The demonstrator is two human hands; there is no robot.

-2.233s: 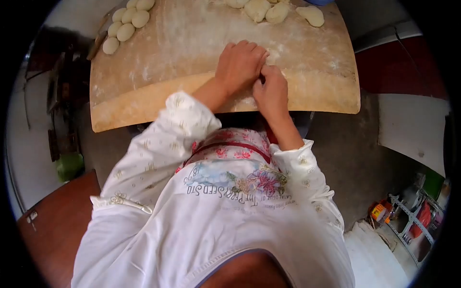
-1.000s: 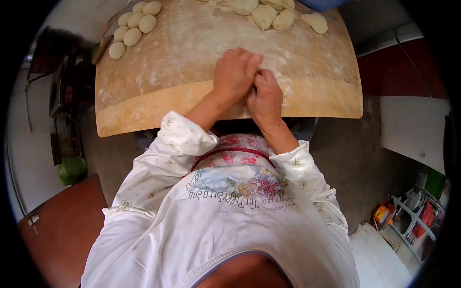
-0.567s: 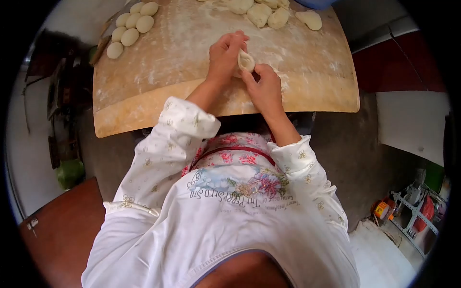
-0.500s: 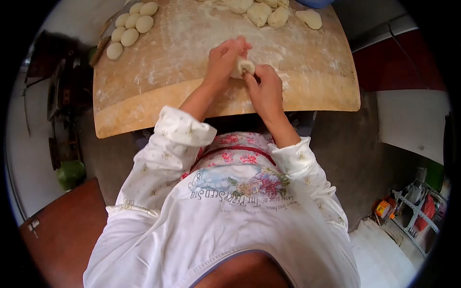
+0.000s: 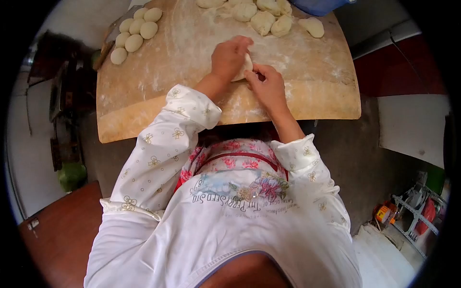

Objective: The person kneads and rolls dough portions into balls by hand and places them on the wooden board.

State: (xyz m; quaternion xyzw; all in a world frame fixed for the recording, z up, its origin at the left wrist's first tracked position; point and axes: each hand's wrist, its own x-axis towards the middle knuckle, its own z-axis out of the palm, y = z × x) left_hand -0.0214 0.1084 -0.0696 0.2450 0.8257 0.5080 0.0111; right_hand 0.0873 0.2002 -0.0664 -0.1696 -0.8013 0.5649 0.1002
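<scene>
A small piece of pale dough (image 5: 246,67) lies on the floured wooden board (image 5: 168,86), between my hands. My left hand (image 5: 230,58) curls over its far-left side, fingers bent and partly hiding it. At its near-right edge, my right hand (image 5: 268,82) pinches the dough between thumb and fingers. Much of the dough is covered by the hands, so its full shape is hidden.
Several smooth round dough balls (image 5: 134,43) sit in rows at the board's far left. Rougher dough lumps (image 5: 262,23) are grouped at the far side, with a single dough piece (image 5: 312,28) to their right. A blue basin (image 5: 321,6) stands behind.
My left hand has turned further over the dough, whose folded, open end no longer shows. My right hand stays at the near edge. The whole view has shifted slightly.
</scene>
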